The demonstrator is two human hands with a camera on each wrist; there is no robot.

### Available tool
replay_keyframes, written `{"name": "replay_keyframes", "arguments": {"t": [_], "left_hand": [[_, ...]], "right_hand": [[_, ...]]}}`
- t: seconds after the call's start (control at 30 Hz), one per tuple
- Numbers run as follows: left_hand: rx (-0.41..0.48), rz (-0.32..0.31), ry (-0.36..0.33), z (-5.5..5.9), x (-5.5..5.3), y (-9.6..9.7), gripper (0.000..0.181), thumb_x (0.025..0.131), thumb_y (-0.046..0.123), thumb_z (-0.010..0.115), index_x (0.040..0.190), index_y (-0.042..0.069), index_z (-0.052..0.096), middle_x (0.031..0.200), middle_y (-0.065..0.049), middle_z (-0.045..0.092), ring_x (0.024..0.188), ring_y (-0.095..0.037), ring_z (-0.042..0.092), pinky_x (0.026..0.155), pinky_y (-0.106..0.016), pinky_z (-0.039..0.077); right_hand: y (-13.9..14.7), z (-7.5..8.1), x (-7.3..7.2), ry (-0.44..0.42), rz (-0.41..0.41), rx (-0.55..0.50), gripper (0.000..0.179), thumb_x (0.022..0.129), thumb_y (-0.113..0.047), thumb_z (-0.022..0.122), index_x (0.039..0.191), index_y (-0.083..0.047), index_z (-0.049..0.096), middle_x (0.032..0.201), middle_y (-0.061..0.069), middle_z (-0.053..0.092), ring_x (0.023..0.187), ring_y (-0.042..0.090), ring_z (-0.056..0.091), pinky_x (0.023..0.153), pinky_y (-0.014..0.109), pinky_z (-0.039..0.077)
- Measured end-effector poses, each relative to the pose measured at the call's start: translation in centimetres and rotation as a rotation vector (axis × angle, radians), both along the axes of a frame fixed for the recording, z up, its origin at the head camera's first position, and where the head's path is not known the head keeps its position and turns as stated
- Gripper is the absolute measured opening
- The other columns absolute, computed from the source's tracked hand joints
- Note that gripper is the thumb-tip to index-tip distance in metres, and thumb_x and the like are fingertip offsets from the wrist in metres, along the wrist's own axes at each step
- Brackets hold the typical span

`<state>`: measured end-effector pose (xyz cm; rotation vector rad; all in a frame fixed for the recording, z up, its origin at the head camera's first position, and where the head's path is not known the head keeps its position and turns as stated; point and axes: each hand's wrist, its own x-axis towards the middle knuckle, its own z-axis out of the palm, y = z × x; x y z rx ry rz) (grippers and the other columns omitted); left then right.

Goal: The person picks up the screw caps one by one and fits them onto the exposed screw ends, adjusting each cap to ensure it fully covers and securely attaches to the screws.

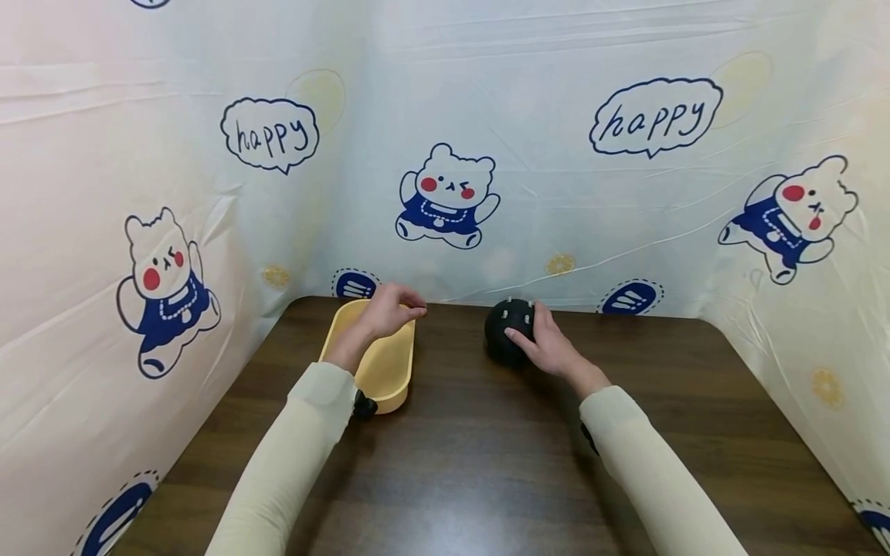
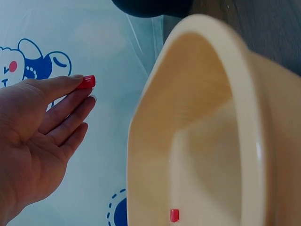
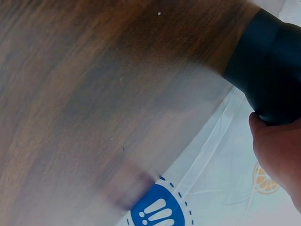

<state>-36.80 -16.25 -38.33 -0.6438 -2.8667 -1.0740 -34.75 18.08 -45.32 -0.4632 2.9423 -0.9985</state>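
In the head view my left hand [image 1: 392, 310] is above the yellow plastic bin [image 1: 399, 371]. Thumb and forefinger pinch a small red piece [image 2: 88, 82], seen in the left wrist view, while the other fingers stay loosely extended. A similar red piece [image 2: 174, 215] lies inside the bin. To the right, my right hand [image 1: 551, 345] grips the side of a black rounded object [image 1: 506, 332], thumb across its front. Several small pale pegs stick up from its top. The right wrist view shows its black body [image 3: 270, 66] narrowing towards the thumb.
Both things stand near the back edge of a dark wooden table [image 1: 459, 463]. A pale printed cloth [image 1: 542, 201] rises behind the table and along both sides. Cream sleeves cover both forearms, with a dark wrist device [image 1: 364, 406] at the left cuff.
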Motion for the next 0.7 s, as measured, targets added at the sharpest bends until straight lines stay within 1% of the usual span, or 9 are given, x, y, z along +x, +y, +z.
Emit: {"name": "replay_keyframes", "arguments": {"t": [0.13,0.37,0.47,0.6,0.7], "left_hand": [[0.005,-0.003,0.013,-0.2,-0.1,0.7,0.013,0.097,0.012,0.07,0.106,0.007,0.078,0.103,-0.007,0.076,0.103,-0.025,0.069,0.094,-0.044,0.055],[0.025,0.012,0.036,-0.3,-0.1,2.0,0.011,0.097,0.015,0.072,0.105,0.011,0.079,0.1,-0.003,0.076,0.098,-0.021,0.068,0.092,-0.04,0.056],[0.051,0.014,0.042,-0.2,0.0,2.7,0.012,0.097,0.016,0.072,0.105,0.011,0.079,0.101,-0.003,0.076,0.097,-0.02,0.069,0.093,-0.039,0.057],[0.091,0.006,0.049,0.0,0.2,3.6,0.013,0.097,0.014,0.071,0.107,0.009,0.079,0.104,-0.005,0.076,0.1,-0.022,0.069,0.093,-0.04,0.057],[0.117,0.016,0.058,0.2,0.3,4.4,0.013,0.097,0.014,0.072,0.106,0.009,0.079,0.104,-0.005,0.076,0.1,-0.023,0.068,0.091,-0.04,0.057]], "right_hand": [[0.0,0.0,0.0,0.001,0.002,0.005,0.099,0.103,-0.061,0.044,0.16,0.004,-0.005,0.166,0.029,0.006,0.15,0.045,0.024,0.119,0.06,0.026],[0.0,0.1,0.1,0.001,-0.002,-0.001,0.099,0.103,-0.061,0.046,0.161,0.003,-0.003,0.166,0.028,0.009,0.15,0.043,0.026,0.119,0.059,0.027],[0.0,0.1,0.1,0.004,-0.005,-0.001,0.099,0.103,-0.061,0.046,0.16,0.003,-0.002,0.166,0.028,0.01,0.149,0.044,0.027,0.119,0.06,0.027],[0.0,0.1,0.0,0.009,-0.004,0.002,0.098,0.103,-0.06,0.046,0.16,0.003,-0.002,0.165,0.029,0.011,0.148,0.044,0.028,0.119,0.06,0.027],[0.0,0.0,0.0,0.012,0.006,-0.002,0.098,0.103,-0.06,0.046,0.16,0.004,-0.002,0.164,0.029,0.012,0.148,0.044,0.028,0.118,0.06,0.027]]}}
